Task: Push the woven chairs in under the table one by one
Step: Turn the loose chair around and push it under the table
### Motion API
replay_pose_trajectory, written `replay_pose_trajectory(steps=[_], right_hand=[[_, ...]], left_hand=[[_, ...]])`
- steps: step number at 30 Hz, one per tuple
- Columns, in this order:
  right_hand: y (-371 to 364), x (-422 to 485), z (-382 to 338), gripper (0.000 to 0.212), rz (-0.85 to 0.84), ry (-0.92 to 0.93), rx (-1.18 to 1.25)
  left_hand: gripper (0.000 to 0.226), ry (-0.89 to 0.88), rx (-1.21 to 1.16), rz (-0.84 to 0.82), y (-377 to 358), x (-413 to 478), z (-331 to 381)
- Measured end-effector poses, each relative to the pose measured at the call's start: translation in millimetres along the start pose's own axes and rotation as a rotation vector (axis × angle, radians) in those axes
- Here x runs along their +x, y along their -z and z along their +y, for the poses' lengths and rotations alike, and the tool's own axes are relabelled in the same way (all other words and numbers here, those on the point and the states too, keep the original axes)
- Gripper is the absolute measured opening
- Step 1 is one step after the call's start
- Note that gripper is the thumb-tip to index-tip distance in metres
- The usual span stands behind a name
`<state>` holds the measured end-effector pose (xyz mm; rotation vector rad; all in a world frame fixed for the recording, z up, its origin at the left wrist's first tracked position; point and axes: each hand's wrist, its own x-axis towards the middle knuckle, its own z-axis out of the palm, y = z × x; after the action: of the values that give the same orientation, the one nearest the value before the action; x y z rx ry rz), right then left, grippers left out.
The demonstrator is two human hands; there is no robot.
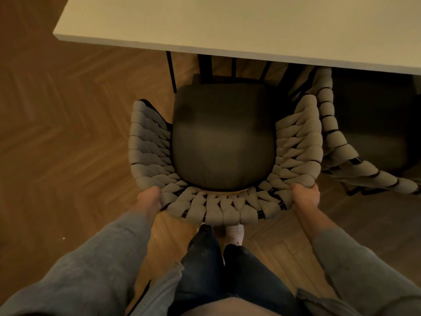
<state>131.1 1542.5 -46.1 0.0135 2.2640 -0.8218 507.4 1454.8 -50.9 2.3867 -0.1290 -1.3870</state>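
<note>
Fingers (pixel 315 188) of the right hand (pixel 306 195) curl over the right corner of the woven chair (pixel 293 142), gripping its backrest rim. The left hand (pixel 149 198) grips the rim's left corner the same way, its fingertips hidden behind the weave. Both arms wear grey sleeves (pixel 109 254).

The chair faces the pale surface (pixel 227 19). Its dark seat cushion (pixel 223 137) lies almost wholly out in the open, only the front edge reaching the shadow under the near edge. A thin black leg (pixel 170 71) stands to the left of the cushion. A second woven chair (pixel 328 124) stands just beside it on the right, the two woven sides touching or nearly so. A herringbone wood floor (pixel 57 133) lies below, and a white-clad foot (pixel 234 233) shows behind the backrest.
</note>
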Motion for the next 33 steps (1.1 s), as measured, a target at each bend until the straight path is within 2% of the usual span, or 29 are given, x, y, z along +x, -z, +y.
replay_pose_trajectory(steps=[8, 16, 24, 33], right_hand=[[2, 12, -19, 0.057, 0.005, -0.025, 0.061], [-7, 10, -22, 0.059, 0.025, -0.099, 0.171], [-45, 7, -36, 0.06, 0.048, -0.086, 0.178], [-61, 51, -85, 0.07, -0.011, -0.045, 0.037]], left_hand=[[0.044, -0.043, 0.035, 0.064, -13, -8, 13], [0.039, -0.152, 0.048, 0.109, -17, -16, 46], [0.043, -0.248, 0.157, 0.044, -29, 6, 108], [0.039, -0.238, 0.133, -0.062, -65, 21, 148]])
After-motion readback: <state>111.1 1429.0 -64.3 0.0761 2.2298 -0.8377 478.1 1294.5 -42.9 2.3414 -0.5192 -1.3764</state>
